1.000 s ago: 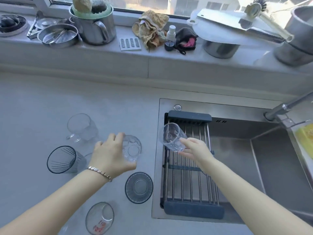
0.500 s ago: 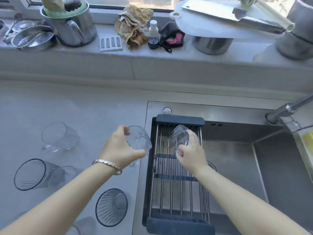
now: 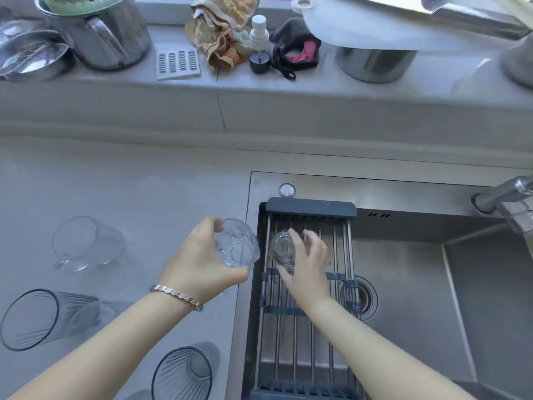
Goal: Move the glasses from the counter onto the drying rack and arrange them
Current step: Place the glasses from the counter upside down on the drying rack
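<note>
My left hand [image 3: 199,264] grips a clear patterned glass [image 3: 239,246], tilted, just above the counter edge left of the drying rack [image 3: 310,206]. The rack has a dark frame and steel bars and spans the left part of the sink. My right hand [image 3: 308,264] is closed around a small clear glass [image 3: 281,246] that rests mouth down on the rack's far left bars. On the counter lie a clear handled mug [image 3: 86,243] and two dark-rimmed ribbed glasses [image 3: 43,316] [image 3: 184,370], all on their sides.
The steel sink basin [image 3: 418,284] lies to the right of the rack, with a faucet [image 3: 507,194] at its far right. On the sill behind stand a metal pot [image 3: 109,39], a grater [image 3: 177,62], cloths [image 3: 222,33] and a spray bottle [image 3: 259,44].
My right hand has lowered the small glass onto the rack's far left bars, mouth down. My left hand has carried the patterned glass from the counter toward the rack.
</note>
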`<state>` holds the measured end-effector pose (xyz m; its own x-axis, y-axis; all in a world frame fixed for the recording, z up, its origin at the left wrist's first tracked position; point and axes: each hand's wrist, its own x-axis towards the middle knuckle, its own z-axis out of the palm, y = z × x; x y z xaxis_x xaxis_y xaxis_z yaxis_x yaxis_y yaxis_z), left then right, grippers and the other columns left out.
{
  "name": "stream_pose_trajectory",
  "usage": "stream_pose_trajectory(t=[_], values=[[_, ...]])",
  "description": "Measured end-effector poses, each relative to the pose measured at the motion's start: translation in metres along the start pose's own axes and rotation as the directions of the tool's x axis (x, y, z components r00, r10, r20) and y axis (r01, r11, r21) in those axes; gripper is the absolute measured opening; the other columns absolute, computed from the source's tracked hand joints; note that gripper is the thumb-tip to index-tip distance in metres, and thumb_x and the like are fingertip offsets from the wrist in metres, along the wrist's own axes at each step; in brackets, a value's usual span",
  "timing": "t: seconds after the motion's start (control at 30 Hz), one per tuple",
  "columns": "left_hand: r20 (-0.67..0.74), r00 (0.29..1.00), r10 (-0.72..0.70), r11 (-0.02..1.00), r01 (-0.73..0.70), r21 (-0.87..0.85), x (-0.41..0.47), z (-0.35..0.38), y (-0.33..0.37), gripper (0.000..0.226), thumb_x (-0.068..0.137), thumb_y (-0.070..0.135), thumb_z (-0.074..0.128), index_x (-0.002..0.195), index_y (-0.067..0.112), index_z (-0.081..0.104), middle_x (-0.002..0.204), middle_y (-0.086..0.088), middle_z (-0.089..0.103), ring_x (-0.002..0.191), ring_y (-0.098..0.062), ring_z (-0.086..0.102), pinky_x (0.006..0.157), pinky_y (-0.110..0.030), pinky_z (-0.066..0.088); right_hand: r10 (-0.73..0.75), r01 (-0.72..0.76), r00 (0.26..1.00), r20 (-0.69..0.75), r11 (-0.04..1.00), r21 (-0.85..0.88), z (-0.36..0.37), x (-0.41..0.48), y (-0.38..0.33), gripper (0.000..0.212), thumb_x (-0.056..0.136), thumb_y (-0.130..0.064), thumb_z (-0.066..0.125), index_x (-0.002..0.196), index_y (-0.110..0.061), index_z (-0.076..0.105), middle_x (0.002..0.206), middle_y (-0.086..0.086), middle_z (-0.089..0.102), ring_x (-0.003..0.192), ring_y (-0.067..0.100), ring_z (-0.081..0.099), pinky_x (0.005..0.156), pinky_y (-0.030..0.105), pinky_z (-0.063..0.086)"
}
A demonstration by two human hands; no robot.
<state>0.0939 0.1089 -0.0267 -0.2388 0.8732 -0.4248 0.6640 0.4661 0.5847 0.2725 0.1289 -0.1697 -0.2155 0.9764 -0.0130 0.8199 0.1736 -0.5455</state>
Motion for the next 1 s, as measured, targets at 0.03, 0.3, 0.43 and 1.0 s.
stream_pose_trajectory(t=[0.03, 0.3, 0.43, 1.0], values=[[0.002, 1.000, 0.000, 1.000, 0.000, -0.005, -0.001, 0.000, 0.000, 0.092, 0.047, 0.039, 0.071, 0.131, 0.022, 0.037, 0.114, 0.015, 0.045, 0.111, -0.015, 0.055, 0.095, -0.040, 0.050, 0.103, -0.107, 0.992, 0.075, 0.992, 0.064, -0.003, 0.006, -0.003, 0.083, 0.075, -0.022, 0.074, 0.143, -0.021, 0.026, 0.143, 0.008, 0.021, 0.131, 0.027, 0.022, 0.109, 0.043, 0.035], [-0.002, 1.000, 0.000, 1.000, 0.000, -0.024, -0.008, -0.007, -0.006, 0.090, 0.046, 0.040, 0.069, 0.128, 0.021, 0.038, 0.113, 0.013, 0.045, 0.108, -0.014, 0.055, 0.093, -0.038, 0.051, 0.342, -0.385, 0.918, 0.202, 0.889, 0.247, -0.009, 0.027, -0.006, 0.065, 0.070, -0.024, 0.076, 0.127, -0.022, 0.045, 0.131, 0.005, 0.046, 0.119, 0.026, 0.045, 0.095, 0.031, 0.040], [0.007, 1.000, -0.005, 1.000, 0.005, -0.019, -0.008, -0.009, -0.007, 0.091, 0.046, 0.040, 0.069, 0.129, 0.022, 0.037, 0.114, 0.015, 0.045, 0.109, -0.013, 0.055, 0.094, -0.039, 0.050, 0.439, -0.447, 0.891, 0.119, 0.794, 0.412, -0.011, 0.032, -0.003, 0.066, 0.071, -0.023, 0.079, 0.127, -0.019, 0.045, 0.129, 0.005, 0.051, 0.117, 0.021, 0.049, 0.089, 0.024, 0.036], [0.368, 0.929, 0.033, 0.888, 0.142, -0.438, -0.004, 0.016, 0.032, 0.068, 0.045, 0.038, 0.081, 0.104, 0.035, 0.047, 0.111, 0.011, 0.062, 0.096, -0.016, 0.067, 0.087, -0.039, 0.057, -0.004, -0.764, 0.642, 0.767, -0.097, 0.638, -0.109, -0.019, -0.014, 0.076, 0.072, -0.058, 0.065, 0.134, -0.021, 0.044, 0.130, 0.018, 0.058, 0.114, 0.033, 0.061, 0.086, 0.041, 0.056]])
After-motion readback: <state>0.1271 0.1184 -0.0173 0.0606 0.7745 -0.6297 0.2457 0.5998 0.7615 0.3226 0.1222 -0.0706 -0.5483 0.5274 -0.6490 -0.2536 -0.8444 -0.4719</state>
